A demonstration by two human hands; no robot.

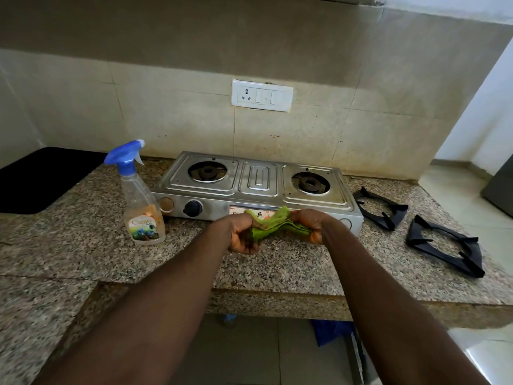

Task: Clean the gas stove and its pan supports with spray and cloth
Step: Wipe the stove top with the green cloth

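– Green cloth (277,225), folded in layers and stained brown in spots. Who had it?

– Both hands did. The left hand (241,234) gripped its left end with curled fingers, and the right hand (311,223) pinched its right end. The hands were near each other, with the cloth bunched between them.

– Where was that, relative to the cooker?

– Above the speckled granite surface (83,218), just on the near side of the steel two-burner gas stove (258,184), covering part of its front panel.

– And the stove top?

– Bare. The left burner (207,171) and the right burner (310,183) sat open, and one black knob (192,208) showed on the front at the left.

– So the pan supports were off?

– Yes. One black pan support (398,209) lay on the surface just right of the stove, and the second pan support (415,232) lay nearer and further right, apart from the first.

– The spray?

– A clear spray bottle (141,201) with a blue trigger head stood upright, just left of the stove's near left corner, untouched by either hand.

– Anything on the wall?

– A white socket plate (262,95) on the tiles, beyond the stove.
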